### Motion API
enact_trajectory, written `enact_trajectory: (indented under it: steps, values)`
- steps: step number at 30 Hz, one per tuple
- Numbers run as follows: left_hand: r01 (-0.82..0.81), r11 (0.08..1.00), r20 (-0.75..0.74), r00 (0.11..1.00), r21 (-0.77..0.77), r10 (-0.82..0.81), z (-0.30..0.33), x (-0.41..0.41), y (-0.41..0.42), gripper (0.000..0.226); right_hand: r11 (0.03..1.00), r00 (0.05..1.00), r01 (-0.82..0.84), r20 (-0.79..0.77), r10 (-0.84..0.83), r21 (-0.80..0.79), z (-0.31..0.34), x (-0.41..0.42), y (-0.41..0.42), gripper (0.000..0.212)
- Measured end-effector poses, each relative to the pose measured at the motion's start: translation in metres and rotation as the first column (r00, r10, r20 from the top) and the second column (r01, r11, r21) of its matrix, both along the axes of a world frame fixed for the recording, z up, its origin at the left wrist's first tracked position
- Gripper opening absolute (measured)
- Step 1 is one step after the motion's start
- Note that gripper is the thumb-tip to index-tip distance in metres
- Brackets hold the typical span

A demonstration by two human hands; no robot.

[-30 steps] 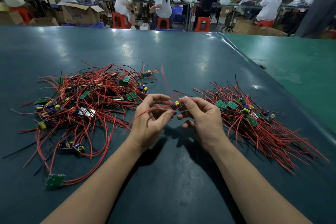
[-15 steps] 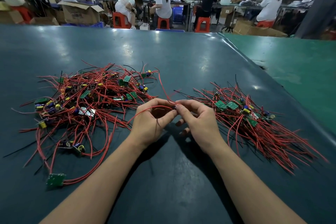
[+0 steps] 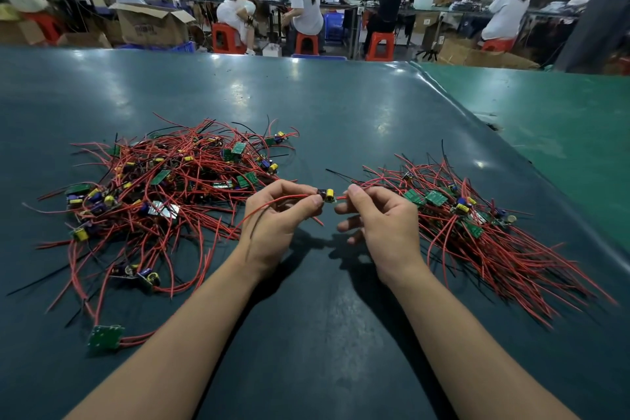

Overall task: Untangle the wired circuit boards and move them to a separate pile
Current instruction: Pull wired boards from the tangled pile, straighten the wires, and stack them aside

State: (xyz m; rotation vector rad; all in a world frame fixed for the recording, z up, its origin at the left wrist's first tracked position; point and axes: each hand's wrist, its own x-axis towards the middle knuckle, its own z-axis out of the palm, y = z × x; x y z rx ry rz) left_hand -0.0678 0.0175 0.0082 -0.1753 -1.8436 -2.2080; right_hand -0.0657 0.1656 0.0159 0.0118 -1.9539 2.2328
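Observation:
A small circuit board (image 3: 327,195) with a yellow part and red wires hangs between my two hands above the table. My left hand (image 3: 276,220) pinches the board's left end and holds its red wire, which loops down to the left. My right hand (image 3: 381,222) pinches the red wire at the board's right end. A big tangled heap of wired boards (image 3: 160,187) lies to the left. A neater pile of wired boards (image 3: 477,225) lies to the right, its red wires fanned out toward the front right.
The dark green table (image 3: 324,334) has a raised seam (image 3: 511,160) at the right, next to a lighter green surface. One loose green board (image 3: 104,337) lies at the front left of the heap. Seated people, red stools and cardboard boxes stand beyond the far edge.
My hands have drawn slightly apart, and the small board with the yellow part shows again between my fingertips. The long red wire that stuck up behind my hands is gone from there.

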Motion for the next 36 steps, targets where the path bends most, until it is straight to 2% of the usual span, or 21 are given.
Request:
enact_trajectory:
  steps: [3, 6, 8, 12, 16, 19, 23, 30, 36]
  values:
    - [0.045, 0.990, 0.015, 0.999, 0.137, -0.048, -0.002, -0.001, 0.000, 0.019, 0.995, 0.999, -0.044, 0.024, 0.046, -0.093, 0.002, 0.001, -0.002, 0.012]
    - [0.065, 0.996, 0.026, 0.997, 0.055, -0.067, -0.003, -0.001, 0.001, 0.033, 0.994, 0.997, -0.069, 0.008, 0.070, -0.083, 0.001, 0.001, -0.002, 0.006]
    - [0.061, 0.998, 0.029, 0.998, -0.014, -0.060, -0.002, 0.001, 0.001, 0.033, 0.993, 0.997, -0.066, 0.030, 0.069, -0.097, 0.001, 0.000, -0.001, 0.007]
    - [0.085, 0.996, 0.054, 0.995, 0.024, -0.086, -0.002, 0.001, 0.000, 0.031, 0.991, 0.998, -0.026, 0.062, 0.034, -0.129, 0.000, -0.002, -0.001, 0.013]
    - [0.078, 0.993, 0.060, 0.995, 0.083, -0.083, -0.001, 0.000, -0.002, 0.025, 0.978, 0.997, 0.073, 0.040, -0.067, -0.197, 0.003, -0.007, 0.002, 0.017]
    - [0.092, 0.988, 0.059, 0.993, 0.123, -0.099, 0.001, 0.000, -0.003, 0.028, 0.955, 0.988, 0.152, 0.022, -0.152, -0.255, 0.005, -0.011, 0.006, 0.016]
    - [0.097, 0.973, 0.058, 0.992, 0.208, -0.111, 0.003, 0.000, -0.003, 0.019, 0.921, 0.963, 0.252, -0.013, -0.268, -0.296, 0.006, -0.013, 0.009, 0.017]
    - [0.113, 0.956, 0.048, 0.990, 0.272, -0.131, 0.005, 0.002, -0.004, 0.020, 0.867, 0.911, 0.391, -0.004, -0.412, -0.310, 0.005, -0.014, 0.016, 0.022]
    - [0.051, 0.951, 0.053, 0.996, 0.305, -0.071, 0.005, 0.000, -0.005, 0.017, 0.829, 0.870, 0.468, -0.008, -0.493, -0.306, 0.005, -0.017, 0.018, 0.026]
